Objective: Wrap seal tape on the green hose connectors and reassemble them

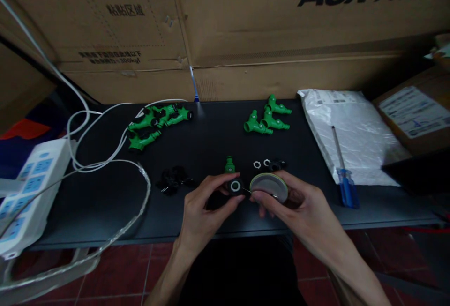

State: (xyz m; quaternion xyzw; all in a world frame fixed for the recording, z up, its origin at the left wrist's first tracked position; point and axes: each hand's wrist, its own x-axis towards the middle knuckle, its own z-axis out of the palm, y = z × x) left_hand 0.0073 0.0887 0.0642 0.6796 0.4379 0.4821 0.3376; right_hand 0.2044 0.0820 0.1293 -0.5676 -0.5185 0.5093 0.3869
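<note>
My left hand (207, 205) pinches a small black round part with a white ring (235, 186) just above the dark table (105, 203). My right hand (293, 203) is closed on a thin dark tool whose tip points at that part, and it lies beside a round grey lid with a green rim (269, 185). A green fitting (229, 164) stands upright just behind my left fingers. Small white and black nuts (267, 163) lie behind the lid.
Green hose connectors lie in two groups, back left (154, 123) and back centre (267, 117). A pile of black parts (172, 179) sits left of my hands. A blue screwdriver (346, 179) rests on a white plastic bag (351, 128). A white power strip (24, 193) and cables are far left. Cardboard boxes stand behind.
</note>
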